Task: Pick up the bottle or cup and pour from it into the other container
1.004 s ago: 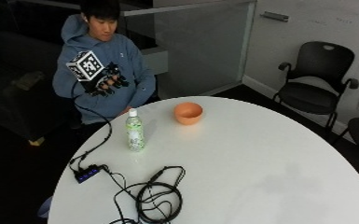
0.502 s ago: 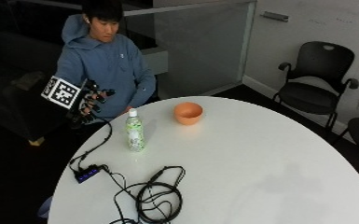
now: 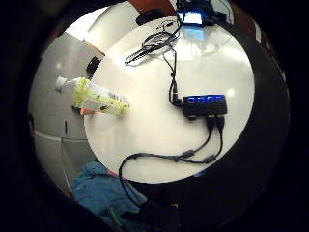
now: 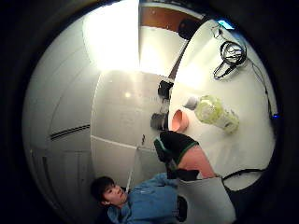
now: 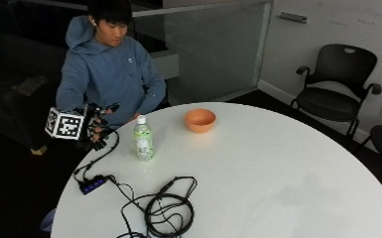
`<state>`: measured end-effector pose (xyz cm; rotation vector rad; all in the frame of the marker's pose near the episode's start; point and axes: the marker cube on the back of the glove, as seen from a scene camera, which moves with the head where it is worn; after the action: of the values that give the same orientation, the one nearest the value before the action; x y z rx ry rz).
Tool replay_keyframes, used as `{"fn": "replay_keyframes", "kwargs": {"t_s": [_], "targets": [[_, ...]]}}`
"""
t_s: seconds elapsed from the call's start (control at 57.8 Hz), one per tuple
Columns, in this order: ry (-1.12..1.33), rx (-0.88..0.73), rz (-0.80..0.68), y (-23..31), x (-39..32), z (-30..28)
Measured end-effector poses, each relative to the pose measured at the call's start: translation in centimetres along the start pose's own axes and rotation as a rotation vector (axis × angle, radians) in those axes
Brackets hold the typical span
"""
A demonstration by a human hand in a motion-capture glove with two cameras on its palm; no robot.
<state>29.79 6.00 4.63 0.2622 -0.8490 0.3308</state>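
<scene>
A clear bottle [image 5: 143, 140] with a green label and a white cap stands upright near the table's left side. An orange bowl [image 5: 200, 120] sits a little beyond it, toward the far edge. My gloved right hand [image 5: 99, 128] hovers at the table's left rim, a short way left of the bottle, fingers spread and holding nothing. From the little finger side palm view the bottle [image 3: 96, 96] shows standing on the white tabletop. The thumb side palm view has the bottle [image 4: 215, 113] with the bowl [image 4: 180, 120] just behind it, and one of my fingers [image 4: 194, 161] at the edge.
A small black hub [image 5: 91, 185] with blue lights lies near the table's [image 5: 276, 188] left front edge, its cable running to a black coil [image 5: 167, 210]. The hub [image 3: 205, 105] lies below my palm. Black office chairs [image 5: 336, 91] stand at the back right.
My gloved hand has come down from in front of the person's chest and out to the table's left rim, beside the bottle. Bottle and bowl have not moved.
</scene>
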Motion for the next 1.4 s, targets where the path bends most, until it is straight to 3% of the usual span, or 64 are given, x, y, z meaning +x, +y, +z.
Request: {"fn": "replay_keyframes", "kwargs": {"t_s": [0.831, 1.402], "targets": [[-0.246, -0.14, 0.012, -3.1, 2.9, 11.0], [-0.517, -0.032, -0.073, -4.3, 2.1, 15.6]]}}
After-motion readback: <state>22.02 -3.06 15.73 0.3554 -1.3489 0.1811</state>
